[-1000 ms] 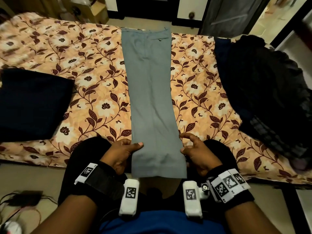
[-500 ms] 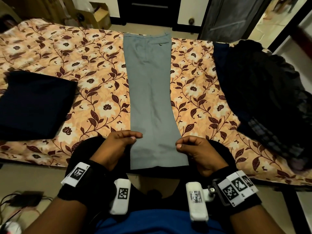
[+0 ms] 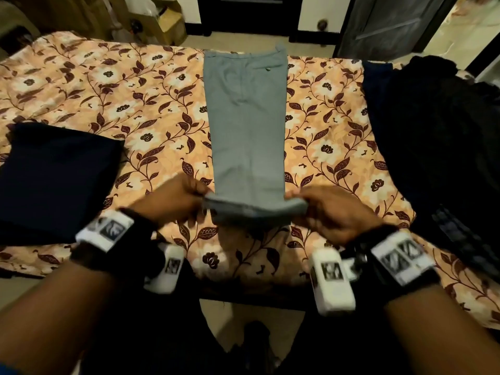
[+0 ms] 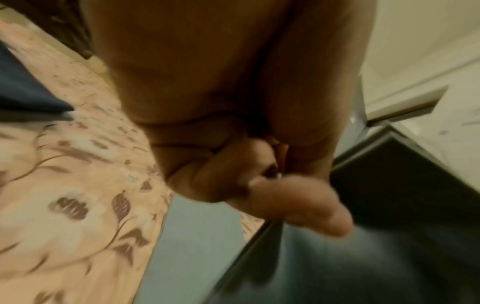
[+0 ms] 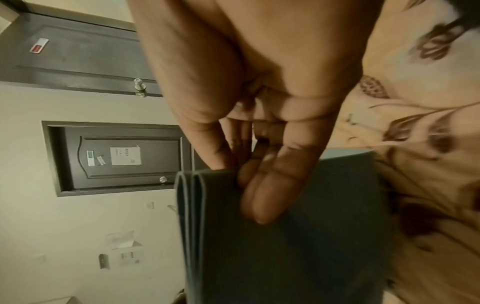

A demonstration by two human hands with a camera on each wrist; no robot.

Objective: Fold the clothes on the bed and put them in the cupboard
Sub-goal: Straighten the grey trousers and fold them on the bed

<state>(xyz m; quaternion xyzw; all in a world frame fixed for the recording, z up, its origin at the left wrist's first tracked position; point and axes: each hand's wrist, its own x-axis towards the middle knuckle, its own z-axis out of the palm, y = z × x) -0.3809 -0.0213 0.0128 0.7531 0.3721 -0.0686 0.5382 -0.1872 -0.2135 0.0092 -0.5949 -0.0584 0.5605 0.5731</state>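
Note:
Grey trousers (image 3: 247, 125) lie lengthwise down the middle of the floral bed (image 3: 121, 104), waistband at the far edge. Their hem end (image 3: 254, 208) is lifted off the sheet and curled over. My left hand (image 3: 186, 197) pinches the hem's left corner, and my right hand (image 3: 313, 205) pinches the right corner. In the right wrist view, thumb and fingers (image 5: 262, 197) clamp the layered grey cloth (image 5: 298, 236). The left wrist view is blurred; curled fingers (image 4: 293, 203) sit over the grey fabric (image 4: 197, 246).
A folded dark navy garment (image 3: 56, 180) rests on the bed's left side. A heap of dark unfolded clothes (image 3: 438, 147) covers the right side. Beyond the bed stand a cardboard box (image 3: 169, 18) and dark doors (image 3: 389, 20). Floor shows below the near bed edge.
Both hands have closed on the hem corners and lifted them off the near edge, carrying the hem forward over the trouser legs. The head view has moved in closer.

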